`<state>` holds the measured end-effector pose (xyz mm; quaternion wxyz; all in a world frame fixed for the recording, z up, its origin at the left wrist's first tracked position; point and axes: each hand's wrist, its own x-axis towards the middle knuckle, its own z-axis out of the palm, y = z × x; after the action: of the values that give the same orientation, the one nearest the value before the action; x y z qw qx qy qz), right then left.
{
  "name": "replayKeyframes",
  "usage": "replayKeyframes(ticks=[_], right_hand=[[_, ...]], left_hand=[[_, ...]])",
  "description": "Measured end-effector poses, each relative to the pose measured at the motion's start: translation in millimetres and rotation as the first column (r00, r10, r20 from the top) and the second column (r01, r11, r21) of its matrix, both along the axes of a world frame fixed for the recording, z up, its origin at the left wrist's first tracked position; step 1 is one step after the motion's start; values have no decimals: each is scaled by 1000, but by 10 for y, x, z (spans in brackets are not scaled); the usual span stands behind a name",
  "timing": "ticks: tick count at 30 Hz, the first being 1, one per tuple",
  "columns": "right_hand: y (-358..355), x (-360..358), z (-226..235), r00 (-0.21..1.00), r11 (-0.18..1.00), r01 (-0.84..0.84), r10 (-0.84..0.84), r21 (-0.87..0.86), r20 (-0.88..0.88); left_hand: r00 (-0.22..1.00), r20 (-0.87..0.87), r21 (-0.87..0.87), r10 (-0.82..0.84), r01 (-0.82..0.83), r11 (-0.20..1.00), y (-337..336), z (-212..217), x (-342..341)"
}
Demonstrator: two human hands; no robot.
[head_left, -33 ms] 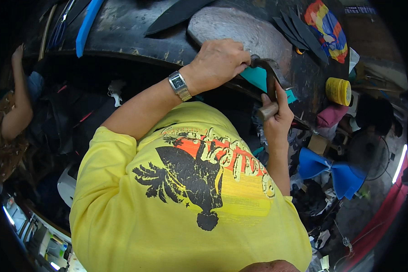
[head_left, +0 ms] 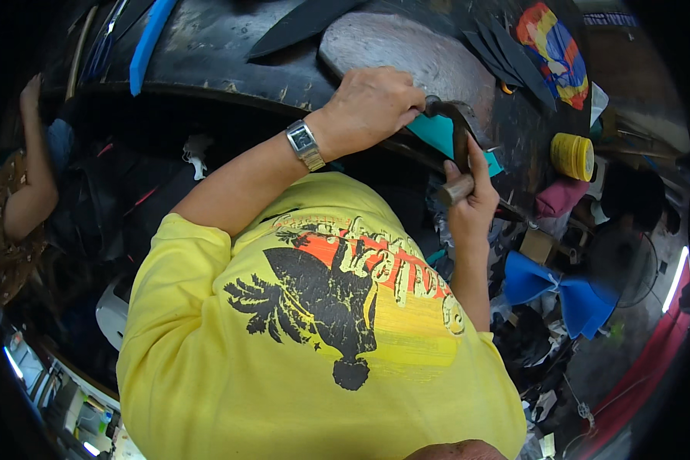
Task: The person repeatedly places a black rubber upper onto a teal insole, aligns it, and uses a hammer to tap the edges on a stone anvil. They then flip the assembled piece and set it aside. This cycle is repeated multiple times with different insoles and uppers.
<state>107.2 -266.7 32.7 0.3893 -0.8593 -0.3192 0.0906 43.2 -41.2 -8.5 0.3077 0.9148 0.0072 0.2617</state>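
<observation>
A teal sheet (head_left: 435, 135) lies at the near edge of the dark worktable, partly covered by my hands. My left hand (head_left: 376, 103), with a watch (head_left: 302, 139) on its wrist, has its fingers closed at the sheet's left edge. My right hand (head_left: 471, 188) is wrapped round a dark curved metal tool (head_left: 460, 126) with a wooden handle (head_left: 455, 189), hammer-like in look. The tool's curved part crosses over the teal sheet, and its tip is close to my left fingertips. Its working end is partly hidden.
Just beyond my hands sits a worn rounded slab (head_left: 402, 50). Black cut pieces (head_left: 506, 57), a colourful patterned piece (head_left: 552, 50) and a yellow tub (head_left: 572, 156) are to the right. A blue strip (head_left: 149, 46) lies at the far left; another person's arm (head_left: 34, 165) shows there.
</observation>
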Motion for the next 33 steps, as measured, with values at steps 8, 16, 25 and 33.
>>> replayKeyframes(ticks=[8,16,25,33], right_hand=[[-15,40,148,999,952,20,-7,305,-43],[-46,63,-229,993,999,-13,19,52,-115],[-1,86,-29,995,971,23,1,237,-102],[4,25,-3,997,998,-16,12,-57,-71]], left_hand=[[1000,-20,8,3,-3,1000,27,-23,16],[995,-90,-63,35,-40,997,36,63,-136],[998,-63,-30,18,-20,999,-1,46,-144],[1000,-15,8,-17,17,1000,15,-4,-116]])
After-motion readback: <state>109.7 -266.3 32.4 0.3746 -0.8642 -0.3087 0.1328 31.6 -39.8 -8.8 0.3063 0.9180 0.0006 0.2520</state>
